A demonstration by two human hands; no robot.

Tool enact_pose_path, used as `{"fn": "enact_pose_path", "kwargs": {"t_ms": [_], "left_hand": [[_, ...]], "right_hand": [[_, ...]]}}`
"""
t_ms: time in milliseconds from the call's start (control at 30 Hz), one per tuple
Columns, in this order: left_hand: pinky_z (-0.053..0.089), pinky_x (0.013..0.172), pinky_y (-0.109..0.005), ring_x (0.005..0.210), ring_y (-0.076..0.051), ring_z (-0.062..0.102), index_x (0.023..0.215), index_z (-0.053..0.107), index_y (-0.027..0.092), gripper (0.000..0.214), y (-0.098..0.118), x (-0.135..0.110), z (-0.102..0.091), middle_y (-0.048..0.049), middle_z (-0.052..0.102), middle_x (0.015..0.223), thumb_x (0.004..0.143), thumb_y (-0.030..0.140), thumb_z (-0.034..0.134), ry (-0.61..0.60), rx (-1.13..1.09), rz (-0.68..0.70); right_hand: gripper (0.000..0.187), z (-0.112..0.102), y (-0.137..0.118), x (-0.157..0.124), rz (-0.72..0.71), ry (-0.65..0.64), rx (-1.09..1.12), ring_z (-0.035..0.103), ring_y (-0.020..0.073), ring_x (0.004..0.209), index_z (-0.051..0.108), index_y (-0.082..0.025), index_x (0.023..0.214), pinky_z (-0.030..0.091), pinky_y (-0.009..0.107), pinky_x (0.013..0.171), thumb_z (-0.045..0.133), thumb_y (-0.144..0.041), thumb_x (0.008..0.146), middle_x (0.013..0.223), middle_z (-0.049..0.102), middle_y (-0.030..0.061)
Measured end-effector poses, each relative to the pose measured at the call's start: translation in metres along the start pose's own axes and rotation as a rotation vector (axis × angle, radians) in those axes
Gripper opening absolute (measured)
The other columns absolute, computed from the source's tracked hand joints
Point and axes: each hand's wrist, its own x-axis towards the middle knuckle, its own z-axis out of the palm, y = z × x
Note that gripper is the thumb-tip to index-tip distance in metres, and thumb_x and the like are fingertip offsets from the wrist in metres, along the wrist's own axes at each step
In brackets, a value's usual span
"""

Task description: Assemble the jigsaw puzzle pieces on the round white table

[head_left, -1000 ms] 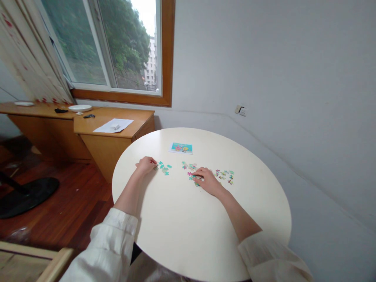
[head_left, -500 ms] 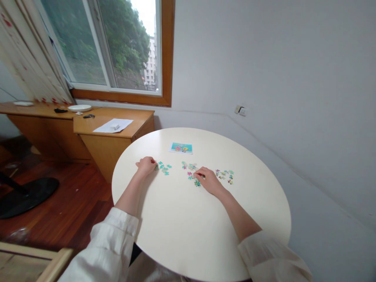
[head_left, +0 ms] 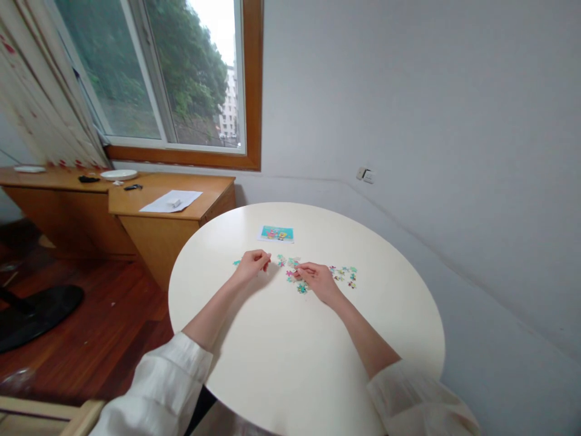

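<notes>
My left hand [head_left: 255, 264] hovers over the table between two groups of puzzle pieces, its thumb and forefinger pinched together; whatever is between them is too small to make out. Behind that hand, a teal puzzle piece [head_left: 236, 263] peeks out, and other pieces there are hidden. My right hand [head_left: 318, 283] is closed in a pinch on a puzzle piece at the near side of the middle group [head_left: 294, 262], its fingertips partly covering pink and teal pieces. Just below lies a small teal cluster [head_left: 302, 289]. Several more puzzle pieces [head_left: 345, 274] lie right of my right hand.
A picture card [head_left: 276, 234] with cartoon figures lies toward the back of the round white table [head_left: 290, 351]. Beyond the table's left edge stands a wooden cabinet [head_left: 158, 233] with a paper sheet [head_left: 157, 203] and a white plate [head_left: 118, 175]. A wall rises behind.
My left hand has moved right, away from the left group of pieces toward the middle group. My right hand stays at the middle pieces, with its fingers slightly shifted. The view has tilted slightly.
</notes>
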Motion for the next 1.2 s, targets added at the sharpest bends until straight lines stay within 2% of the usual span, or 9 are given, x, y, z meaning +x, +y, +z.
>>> {"fn": "enact_pose_path", "kwargs": {"t_ms": [133,300,533,767,933,1067,1200], "left_hand": [[0.038,0.056,-0.024,0.052,-0.01,0.048,0.059,0.054,0.014,0.028,0.003,-0.005,0.013,-0.001,0.054,0.053,0.065,0.041,0.056,-0.155,-0.125,0.009],[0.04,0.059,-0.024,0.055,-0.01,0.051,0.071,0.062,0.011,0.029,0.006,-0.01,0.016,-0.0028,0.059,0.059,0.064,0.039,0.063,-0.258,-0.221,0.001],[0.041,0.06,-0.024,0.057,-0.01,0.052,0.07,0.062,0.01,0.032,0.003,-0.014,0.02,-0.0048,0.061,0.062,0.065,0.041,0.065,-0.39,-0.274,0.007],[0.039,0.057,-0.023,0.054,-0.01,0.051,0.065,0.058,0.011,0.027,0.0,-0.014,0.023,-0.0024,0.058,0.056,0.061,0.037,0.066,-0.368,-0.253,-0.012],[0.038,0.054,-0.022,0.052,-0.009,0.05,0.068,0.059,0.012,0.016,0.002,-0.011,0.018,-0.0005,0.057,0.057,0.063,0.028,0.06,-0.288,-0.175,0.002],[0.036,0.053,-0.022,0.052,-0.009,0.048,0.067,0.061,0.012,0.011,-0.001,-0.005,0.004,-0.0006,0.058,0.057,0.061,0.021,0.056,-0.233,-0.008,0.0],[0.034,0.052,-0.021,0.055,-0.01,0.049,0.066,0.061,0.013,0.011,-0.005,-0.003,-0.019,-0.0005,0.06,0.06,0.06,0.019,0.055,-0.342,0.058,0.009]], "right_hand": [[0.034,0.005,-0.009,-0.003,0.047,-0.052,0.075,0.063,0.0168,0.067,0.063,-0.015,0.078,0.05,0.035,0.071,0.066,-0.045,0.062,0.072,0.068,0.0065],[0.031,0.01,-0.013,-0.005,0.08,-0.078,0.078,0.064,0.0159,0.063,0.059,-0.017,0.076,0.05,0.033,0.067,0.069,-0.04,0.059,0.065,0.066,0.0028],[0.03,0.012,-0.009,-0.006,0.082,-0.114,0.079,0.062,0.0141,0.058,0.052,-0.018,0.075,0.049,0.029,0.061,0.068,-0.039,0.061,0.06,0.063,-0.0007],[0.03,0.015,-0.008,-0.004,0.059,-0.09,0.043,0.056,0.0113,0.051,0.053,-0.018,0.072,0.046,0.026,0.054,0.069,-0.038,0.058,0.053,0.057,-0.0035],[0.021,0.007,-0.003,0.0,-0.007,0.036,-0.061,0.05,0.0096,0.05,0.055,-0.017,0.07,0.041,0.023,0.05,0.062,-0.036,0.064,0.054,0.054,-0.0027],[0.016,-0.005,-0.002,0.001,-0.059,0.157,-0.215,0.048,0.0106,0.054,0.056,-0.017,0.07,0.041,0.025,0.054,0.055,-0.032,0.068,0.057,0.054,-0.0013],[0.012,-0.009,-0.003,-0.003,-0.119,0.132,-0.369,0.05,0.0126,0.062,0.059,-0.017,0.071,0.041,0.028,0.063,0.051,-0.026,0.069,0.066,0.058,0.0018]]}}
